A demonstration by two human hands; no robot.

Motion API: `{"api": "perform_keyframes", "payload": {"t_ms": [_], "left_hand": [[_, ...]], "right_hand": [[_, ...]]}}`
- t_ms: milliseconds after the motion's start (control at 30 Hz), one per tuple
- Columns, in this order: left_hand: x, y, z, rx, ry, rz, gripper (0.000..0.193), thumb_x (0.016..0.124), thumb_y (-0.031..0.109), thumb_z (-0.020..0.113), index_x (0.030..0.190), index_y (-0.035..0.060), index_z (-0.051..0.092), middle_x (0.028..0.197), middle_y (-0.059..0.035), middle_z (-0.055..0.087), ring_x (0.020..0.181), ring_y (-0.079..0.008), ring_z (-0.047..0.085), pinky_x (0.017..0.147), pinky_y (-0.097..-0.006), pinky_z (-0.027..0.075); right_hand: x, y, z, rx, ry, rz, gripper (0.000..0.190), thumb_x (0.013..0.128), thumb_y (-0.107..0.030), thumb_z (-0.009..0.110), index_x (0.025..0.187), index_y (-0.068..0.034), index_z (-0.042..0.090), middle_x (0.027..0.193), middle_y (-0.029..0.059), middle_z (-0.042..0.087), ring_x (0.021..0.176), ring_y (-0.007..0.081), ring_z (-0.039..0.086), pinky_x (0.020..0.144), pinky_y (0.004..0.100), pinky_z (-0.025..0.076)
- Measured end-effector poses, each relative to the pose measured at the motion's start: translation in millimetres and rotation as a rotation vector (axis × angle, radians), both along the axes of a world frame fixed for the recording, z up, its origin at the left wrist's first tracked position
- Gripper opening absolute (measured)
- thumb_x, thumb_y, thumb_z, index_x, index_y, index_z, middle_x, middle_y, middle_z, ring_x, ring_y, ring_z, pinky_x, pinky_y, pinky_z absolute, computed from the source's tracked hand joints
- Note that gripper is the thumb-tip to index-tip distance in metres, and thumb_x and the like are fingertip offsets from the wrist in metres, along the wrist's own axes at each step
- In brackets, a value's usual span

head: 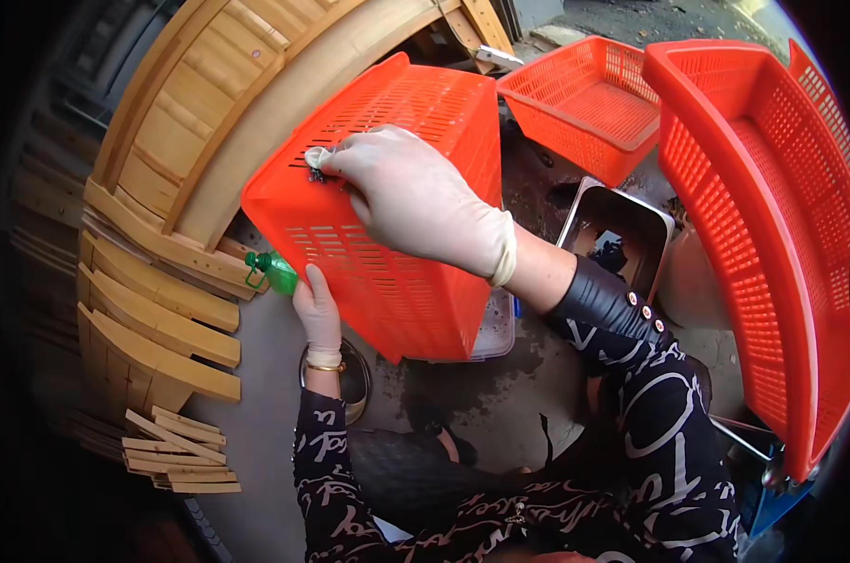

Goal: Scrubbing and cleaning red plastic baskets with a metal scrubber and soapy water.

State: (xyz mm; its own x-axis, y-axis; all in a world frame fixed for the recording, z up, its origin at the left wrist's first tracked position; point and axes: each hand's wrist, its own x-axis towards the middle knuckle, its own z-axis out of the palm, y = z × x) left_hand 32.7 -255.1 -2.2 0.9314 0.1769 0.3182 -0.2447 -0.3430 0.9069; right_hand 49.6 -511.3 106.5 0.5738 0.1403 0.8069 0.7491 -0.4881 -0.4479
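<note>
A red plastic basket (390,295) with slotted walls is tipped in front of me, its outer walls facing up and towards me. My left hand (317,306), in a pale thin glove, grips its lower left edge, the thumb on the outside and the fingers hidden. My right hand (418,200), also gloved, presses its bunched fingertips to the slotted wall near the upper left edge. Pinched under them is a small dark wad (317,174), mostly covered, its material unclear. Below the basket, part of a clear plastic tub (497,327) shows.
Another red basket (580,105) lies beyond, and larger stacked red baskets (741,211) stand at the right. Between them and me is a steel pan (611,243) with dark liquid. A green plastic bottle (278,273), wooden slats (179,457) and a wooden frame (186,148) are left. The concrete floor (460,387) is wet.
</note>
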Motion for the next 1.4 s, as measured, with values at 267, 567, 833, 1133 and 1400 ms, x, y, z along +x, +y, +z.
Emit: {"api": "perform_keyframes", "payload": {"t_ms": [267, 567, 833, 1133, 1400], "left_hand": [[14, -51, 46, -0.251, -0.109, 0.037, 0.042, 0.105, 0.039, 0.052, 0.094, -0.0001, 0.064, 0.089, -0.0012, 0.066, 0.08, -0.0073, 0.057, 0.075, -0.0266, 0.049], [-4, -67, 42, -0.174, -0.13, -0.112, 0.044, 0.103, 0.041, 0.056, 0.094, -0.0022, 0.064, 0.084, 0.0007, 0.065, 0.078, -0.0048, 0.052, 0.074, -0.0239, 0.047], [-13, -35, 62, -0.153, -0.346, 0.048, 0.047, 0.103, 0.041, 0.056, 0.073, 0.0036, 0.056, 0.069, 0.0043, 0.053, 0.068, -0.0063, 0.044, 0.063, -0.026, 0.04], [-6, -28, 63, 0.059, -0.345, 0.007, 0.057, 0.098, 0.048, 0.06, 0.068, 0.002, 0.05, 0.061, 0.0025, 0.043, 0.064, -0.0069, 0.037, 0.056, -0.0285, 0.037], [-3, 22, 47, 0.034, -0.371, -0.038, 0.055, 0.101, 0.052, 0.053, 0.078, 0.002, 0.059, 0.071, 0.0045, 0.055, 0.067, -0.0047, 0.044, 0.061, -0.0241, 0.04]], "right_hand": [[-7, -24, 0, -0.104, 0.1, 0.094, 0.028, 0.082, -0.002, 0.062, 0.11, -0.001, 0.068, 0.105, 0.0152, 0.067, 0.103, 0.0345, 0.061, 0.094, 0.0417, 0.048], [42, -85, -35, -0.019, 0.343, -0.164, 0.028, 0.083, -0.003, 0.058, 0.109, 0.0, 0.07, 0.105, 0.0209, 0.07, 0.1, 0.0359, 0.067, 0.091, 0.0384, 0.052], [-13, -45, 25, -0.027, 0.181, 0.043, 0.033, 0.08, -0.005, 0.063, 0.113, -0.002, 0.067, 0.105, 0.019, 0.069, 0.101, 0.037, 0.065, 0.091, 0.041, 0.052], [-58, 21, 41, -0.084, -0.147, 0.094, 0.027, 0.077, -0.004, 0.069, 0.104, -0.006, 0.068, 0.093, 0.0129, 0.064, 0.092, 0.0341, 0.061, 0.084, 0.0411, 0.051], [10, -64, -15, -0.084, -0.101, -0.327, 0.023, 0.076, -0.007, 0.071, 0.098, -0.005, 0.07, 0.09, 0.0163, 0.067, 0.089, 0.0365, 0.063, 0.082, 0.0433, 0.051]]}}
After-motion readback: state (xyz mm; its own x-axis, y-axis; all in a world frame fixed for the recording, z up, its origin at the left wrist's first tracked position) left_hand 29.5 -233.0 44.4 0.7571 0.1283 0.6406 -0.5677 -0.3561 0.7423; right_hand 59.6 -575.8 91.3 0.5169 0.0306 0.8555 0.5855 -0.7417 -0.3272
